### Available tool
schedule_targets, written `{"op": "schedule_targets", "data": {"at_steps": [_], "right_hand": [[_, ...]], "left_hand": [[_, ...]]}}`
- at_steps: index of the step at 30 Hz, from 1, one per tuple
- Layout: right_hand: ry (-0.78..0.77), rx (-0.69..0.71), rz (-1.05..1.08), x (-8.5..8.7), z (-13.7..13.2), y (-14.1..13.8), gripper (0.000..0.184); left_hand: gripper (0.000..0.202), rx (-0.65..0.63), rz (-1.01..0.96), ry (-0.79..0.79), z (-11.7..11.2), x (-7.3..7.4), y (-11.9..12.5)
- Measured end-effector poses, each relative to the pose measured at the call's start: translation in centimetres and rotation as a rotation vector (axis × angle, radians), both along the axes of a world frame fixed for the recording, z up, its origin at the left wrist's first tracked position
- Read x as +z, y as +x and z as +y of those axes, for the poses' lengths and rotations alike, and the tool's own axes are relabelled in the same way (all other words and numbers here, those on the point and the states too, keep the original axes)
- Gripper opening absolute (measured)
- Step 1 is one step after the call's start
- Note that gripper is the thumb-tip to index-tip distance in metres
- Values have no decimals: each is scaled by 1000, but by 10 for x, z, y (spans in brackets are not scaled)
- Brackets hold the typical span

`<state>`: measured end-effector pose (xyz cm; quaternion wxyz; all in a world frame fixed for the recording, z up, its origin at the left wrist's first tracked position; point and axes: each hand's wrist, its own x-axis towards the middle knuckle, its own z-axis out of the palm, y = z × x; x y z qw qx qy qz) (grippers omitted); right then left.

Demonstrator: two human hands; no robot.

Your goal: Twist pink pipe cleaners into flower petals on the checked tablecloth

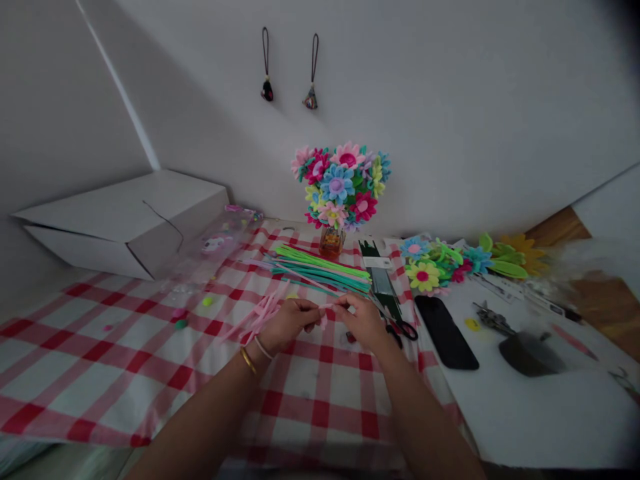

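Observation:
My left hand (289, 325) and my right hand (364, 321) meet over the red and white checked cloth (125, 347). Both pinch a thin pink pipe cleaner (324, 308) stretched between the fingertips. More pink pipe cleaners (260, 313) stick out to the left from under my left hand. My left wrist wears a gold bangle and a pale band. A bundle of green, teal and pink pipe cleaners (325, 270) lies just beyond my hands.
A vase of felt flowers (340, 187) stands at the wall. Loose felt flowers (435, 267) lie to the right, with scissors (403, 328), a black phone (445, 333), a dark glue gun (525, 350) and a white box (125, 220) at far left.

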<state>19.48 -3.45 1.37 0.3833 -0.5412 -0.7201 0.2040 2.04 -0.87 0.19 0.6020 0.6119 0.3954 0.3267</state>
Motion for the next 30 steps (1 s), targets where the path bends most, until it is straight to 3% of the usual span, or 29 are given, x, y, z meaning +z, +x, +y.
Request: {"op": "schedule_targets", "data": {"at_steps": [3, 8, 11, 19, 25, 30], "right_hand": [[-185, 21, 221, -4, -2, -9, 13], [-478, 98, 841, -11, -4, -24, 14], [-571, 139, 1029, -11, -6, -26, 18], [-578, 62, 1007, -11, -6, -25, 23], [-612, 79, 1081, -13, -4, -26, 20], [-606, 95, 937, -11, -4, -23, 17]], "left_hand": [[28, 107, -70, 21, 1, -1, 1], [29, 179, -102, 121, -4, 1, 6], [28, 211, -98, 141, -6, 3, 9], [24, 112, -93, 79, -1, 0, 4], [25, 284, 46, 261, -7, -2, 8], [22, 177, -22, 152, -6, 3, 4]]}}
